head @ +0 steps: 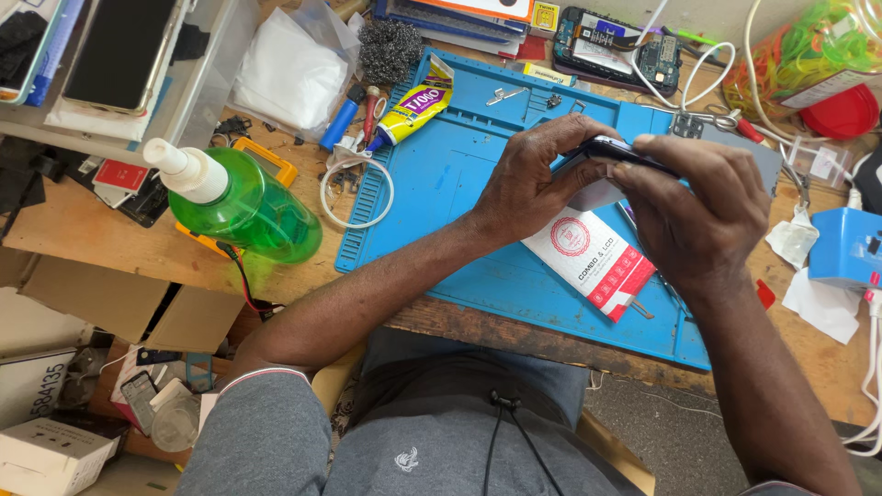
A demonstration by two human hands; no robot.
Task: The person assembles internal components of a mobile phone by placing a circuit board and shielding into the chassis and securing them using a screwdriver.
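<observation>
Hands meet over the middle of a blue work mat (441,174) that covers a cluttered wooden bench (83,230). Between them is a dark phone (614,150), seen edge-on and tilted, just right of the frame's centre and raised above the mat. The left hand (533,179) is closed around the phone's left end, fingers curled over the top edge and thumb underneath. The right hand (698,207) grips the right end, its fingers bent over the upper side so that most of the phone is hidden. Just below the hands a white and red flat packet (593,257) lies on the mat, partly under the right hand's shadow.

On the left of the frame, a green spray bottle (243,197) with a white nozzle lies tilted on the bench, just beside the mat's left edge. A yellow and purple glue tube (415,106) rests across the mat's upper left corner, near a white ring of cord (356,193). A ball of steel wool (388,50) sits at the top centre, beside a clear plastic bag (285,69). At the upper right an opened phone (617,46) shows its circuit board, and a bag of coloured rubber bands (808,46) sits in the corner. A blue box-shaped device (845,248) stands at the right edge.
</observation>
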